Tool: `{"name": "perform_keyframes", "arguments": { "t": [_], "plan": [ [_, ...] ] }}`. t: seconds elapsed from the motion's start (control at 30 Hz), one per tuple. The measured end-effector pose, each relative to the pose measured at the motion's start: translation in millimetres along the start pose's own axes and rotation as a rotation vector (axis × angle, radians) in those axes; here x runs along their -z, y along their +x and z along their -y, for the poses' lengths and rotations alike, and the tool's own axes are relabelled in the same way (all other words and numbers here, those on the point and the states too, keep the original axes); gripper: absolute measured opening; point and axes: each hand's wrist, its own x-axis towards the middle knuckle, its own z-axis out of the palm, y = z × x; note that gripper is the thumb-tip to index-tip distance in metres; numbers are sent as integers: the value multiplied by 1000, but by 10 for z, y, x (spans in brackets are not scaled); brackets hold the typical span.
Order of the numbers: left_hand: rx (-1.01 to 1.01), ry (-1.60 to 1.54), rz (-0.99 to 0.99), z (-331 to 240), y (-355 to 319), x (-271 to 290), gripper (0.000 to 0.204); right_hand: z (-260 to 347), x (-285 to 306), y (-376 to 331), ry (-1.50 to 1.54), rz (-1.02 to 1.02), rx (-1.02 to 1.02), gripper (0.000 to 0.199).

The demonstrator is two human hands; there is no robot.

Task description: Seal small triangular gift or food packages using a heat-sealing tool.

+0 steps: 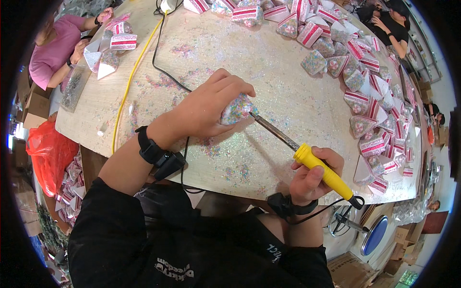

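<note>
The left hand (211, 108) is closed over a small sprinkle-filled pouch (236, 109) pressed to the bench (269, 77) near its middle, while the right hand (312, 177) grips a yellow-handled soldering iron (322, 172) whose tip touches the pouch's edge, so this piece looks mid-seal. Many finished-looking pouches (365, 91), clear packets of coloured sprinkles, line the bench's far and right edges; more lie in a heap (72, 182) under its left edge.
</note>
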Motion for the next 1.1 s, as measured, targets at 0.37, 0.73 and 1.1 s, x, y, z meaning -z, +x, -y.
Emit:
{"name": "perform_keyframes", "arguments": {
  "t": [0.37,0.73,1.1],
  "plan": [
    [-8,7,-7,-23,14,4,48,5,-36,15,42,-26,-37,44],
    [27,25,22,15,-8,36,56,1,-58,6,48,-72,-60,47],
    [179,-37,16,51,-20,11,65,-52,-56,62,39,-276,-51,43]
  ]
}}
